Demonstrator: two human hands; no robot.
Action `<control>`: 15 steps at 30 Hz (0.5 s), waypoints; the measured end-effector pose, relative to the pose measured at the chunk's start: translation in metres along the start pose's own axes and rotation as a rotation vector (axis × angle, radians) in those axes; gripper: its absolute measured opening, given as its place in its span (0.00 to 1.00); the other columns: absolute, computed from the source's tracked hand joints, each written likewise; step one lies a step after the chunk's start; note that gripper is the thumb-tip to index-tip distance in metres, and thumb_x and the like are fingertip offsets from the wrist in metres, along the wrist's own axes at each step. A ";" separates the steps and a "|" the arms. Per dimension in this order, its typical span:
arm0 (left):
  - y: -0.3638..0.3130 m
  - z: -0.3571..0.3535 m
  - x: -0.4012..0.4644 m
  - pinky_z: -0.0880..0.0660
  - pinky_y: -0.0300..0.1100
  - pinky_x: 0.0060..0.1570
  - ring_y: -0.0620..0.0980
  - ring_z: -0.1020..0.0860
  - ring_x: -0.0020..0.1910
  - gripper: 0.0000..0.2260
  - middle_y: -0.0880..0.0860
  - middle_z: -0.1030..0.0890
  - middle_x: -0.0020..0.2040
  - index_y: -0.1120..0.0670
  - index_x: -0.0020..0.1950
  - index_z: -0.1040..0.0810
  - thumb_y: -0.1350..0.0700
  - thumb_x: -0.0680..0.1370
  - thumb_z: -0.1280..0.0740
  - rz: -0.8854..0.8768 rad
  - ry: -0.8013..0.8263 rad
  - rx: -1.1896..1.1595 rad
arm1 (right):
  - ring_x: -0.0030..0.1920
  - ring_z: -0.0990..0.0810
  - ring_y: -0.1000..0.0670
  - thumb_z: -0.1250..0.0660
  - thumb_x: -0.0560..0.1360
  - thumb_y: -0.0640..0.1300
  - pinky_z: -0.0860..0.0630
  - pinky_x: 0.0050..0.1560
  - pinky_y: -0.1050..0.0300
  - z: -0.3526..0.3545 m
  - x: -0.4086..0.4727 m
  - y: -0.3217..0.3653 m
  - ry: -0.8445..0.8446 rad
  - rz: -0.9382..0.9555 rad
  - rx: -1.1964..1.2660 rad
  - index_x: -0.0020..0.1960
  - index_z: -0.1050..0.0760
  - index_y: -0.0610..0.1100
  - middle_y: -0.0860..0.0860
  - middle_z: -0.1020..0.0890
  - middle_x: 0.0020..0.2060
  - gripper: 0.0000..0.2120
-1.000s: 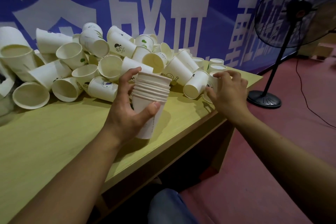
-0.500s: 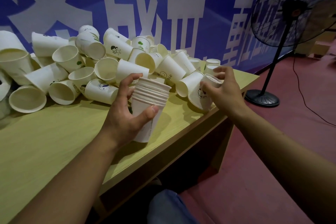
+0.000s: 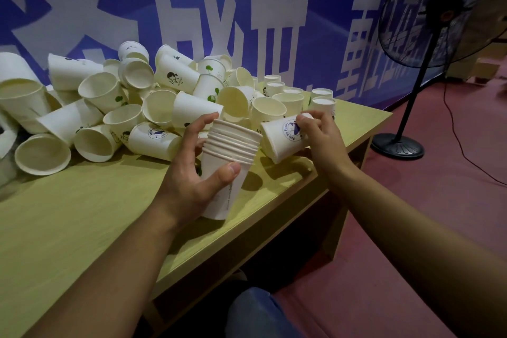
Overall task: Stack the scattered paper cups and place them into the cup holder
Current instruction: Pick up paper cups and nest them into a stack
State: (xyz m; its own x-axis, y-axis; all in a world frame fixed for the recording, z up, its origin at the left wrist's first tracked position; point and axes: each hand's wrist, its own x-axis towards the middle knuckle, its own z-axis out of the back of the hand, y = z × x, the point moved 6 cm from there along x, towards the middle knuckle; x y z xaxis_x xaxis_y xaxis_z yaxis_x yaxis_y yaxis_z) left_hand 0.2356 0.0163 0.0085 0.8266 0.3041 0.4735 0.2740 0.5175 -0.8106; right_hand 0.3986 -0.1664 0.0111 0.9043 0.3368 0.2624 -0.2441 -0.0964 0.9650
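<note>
My left hand (image 3: 192, 173) grips an upright stack of several nested white paper cups (image 3: 231, 156) just above the yellow-green table (image 3: 82, 228). My right hand (image 3: 321, 140) holds a single white cup (image 3: 282, 137) with a purple round logo, tilted on its side, its mouth turned down-left toward the stack's rim and almost touching it. A big heap of loose white cups (image 3: 123, 107) lies behind, along the blue banner. Several cups stand upside down at the far right of the heap (image 3: 323, 100). No cup holder shows in this view.
The table's right edge (image 3: 365, 140) drops to a red floor. A black standing fan (image 3: 439, 16) with a round base (image 3: 397, 145) and a trailing cable stands to the right. My blue-clad knee (image 3: 255, 313) is below the table edge.
My right hand has picked a logo cup out of the right side of the heap and carried it left toward the stack. My left hand has kept the stack nearly still.
</note>
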 end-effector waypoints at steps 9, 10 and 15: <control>-0.001 -0.004 0.001 0.21 0.44 0.52 0.45 0.22 0.58 0.36 0.49 0.23 0.62 0.29 0.71 0.39 0.36 0.65 0.31 -0.018 0.045 -0.007 | 0.58 0.20 0.43 0.35 0.80 0.47 0.19 0.45 0.55 0.000 0.001 -0.004 0.000 -0.050 0.440 0.63 0.31 0.43 0.43 0.25 0.58 0.15; -0.001 -0.004 0.001 0.22 0.40 0.50 0.43 0.22 0.57 0.36 0.48 0.23 0.62 0.29 0.71 0.39 0.36 0.65 0.31 -0.022 0.054 -0.009 | 0.58 0.20 0.42 0.35 0.79 0.47 0.19 0.46 0.54 -0.002 0.001 -0.001 0.006 -0.047 0.471 0.60 0.31 0.43 0.43 0.24 0.58 0.13; -0.003 -0.007 0.002 0.21 0.36 0.46 0.40 0.21 0.55 0.34 0.39 0.23 0.58 0.29 0.69 0.37 0.37 0.64 0.31 -0.025 0.105 -0.049 | 0.50 0.16 0.44 0.34 0.78 0.42 0.18 0.48 0.47 -0.022 -0.001 0.011 0.091 0.019 0.447 0.48 0.35 0.43 0.45 0.22 0.51 0.09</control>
State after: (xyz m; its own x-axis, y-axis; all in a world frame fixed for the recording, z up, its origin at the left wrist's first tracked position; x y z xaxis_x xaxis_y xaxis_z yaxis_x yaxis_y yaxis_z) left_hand 0.2400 0.0095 0.0096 0.8653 0.2046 0.4576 0.3173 0.4832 -0.8160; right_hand 0.3872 -0.1472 0.0215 0.8617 0.4105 0.2984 -0.0667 -0.4913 0.8684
